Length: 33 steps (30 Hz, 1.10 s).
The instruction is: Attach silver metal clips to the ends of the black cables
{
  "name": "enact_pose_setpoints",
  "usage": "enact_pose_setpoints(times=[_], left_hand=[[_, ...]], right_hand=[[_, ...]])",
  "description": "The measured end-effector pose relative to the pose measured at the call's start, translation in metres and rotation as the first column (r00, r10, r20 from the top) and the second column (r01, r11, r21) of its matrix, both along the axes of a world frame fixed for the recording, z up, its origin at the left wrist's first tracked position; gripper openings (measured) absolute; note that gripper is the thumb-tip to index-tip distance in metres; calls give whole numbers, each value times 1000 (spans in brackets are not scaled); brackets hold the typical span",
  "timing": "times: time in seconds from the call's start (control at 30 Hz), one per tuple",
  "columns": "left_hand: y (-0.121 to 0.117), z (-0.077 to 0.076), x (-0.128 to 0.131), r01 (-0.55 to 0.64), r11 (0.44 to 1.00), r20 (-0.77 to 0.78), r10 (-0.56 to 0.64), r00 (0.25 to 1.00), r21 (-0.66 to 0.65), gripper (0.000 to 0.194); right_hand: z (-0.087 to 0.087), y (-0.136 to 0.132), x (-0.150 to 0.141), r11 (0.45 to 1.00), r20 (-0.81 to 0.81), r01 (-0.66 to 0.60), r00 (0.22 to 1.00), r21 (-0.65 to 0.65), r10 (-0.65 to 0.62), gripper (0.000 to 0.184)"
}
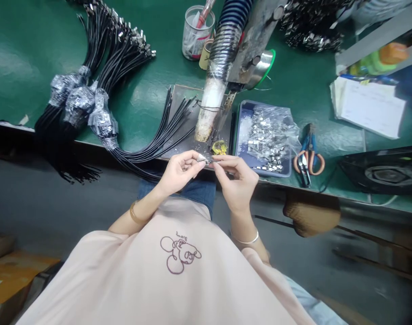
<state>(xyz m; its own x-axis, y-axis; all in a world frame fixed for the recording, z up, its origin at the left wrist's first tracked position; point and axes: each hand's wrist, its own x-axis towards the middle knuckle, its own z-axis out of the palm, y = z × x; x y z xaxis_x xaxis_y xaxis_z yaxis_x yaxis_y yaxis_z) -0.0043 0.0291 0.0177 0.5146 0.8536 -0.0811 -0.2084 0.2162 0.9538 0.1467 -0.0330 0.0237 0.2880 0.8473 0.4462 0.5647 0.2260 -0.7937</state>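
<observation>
In the head view, my left hand [182,172] and right hand [239,180] pinched a small piece [208,161] between fingertips at the bench's [304,85] near edge; this seemed fine handling, and the next move called for steadiness.

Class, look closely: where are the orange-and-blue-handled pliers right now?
In the head view, the orange-and-blue-handled pliers lie on the green table, right of centre, near its front edge, just right of the blue tray.
</observation>
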Motion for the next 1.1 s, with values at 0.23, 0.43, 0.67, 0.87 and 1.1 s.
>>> enact_pose_setpoints(times=[0.23,0.43,0.67,0.87,1.1], left_hand=[[-2,-4,3,-118,989,-60,123,991,88,29],[-1,-1,2,-45,998,-81,49,995,53,30],[1,0,1,-26,999,-65,29,997,48,38],[1,-5,2,-52,996,-64,56,996,66,36],[0,-8,3,-64,995,-37,67,997,72,35]], right_hand=[[-4,1,-1,987,258,34,963,158,-75,11],[-6,0,2,979,283,8,957,203,-66,13],[-5,-1,1,980,277,-54,961,193,-2,12],[-7,-3,3,977,158,-114,984,180,85,15],[-8,-4,9,983,192,-10,981,185,-26,12]])
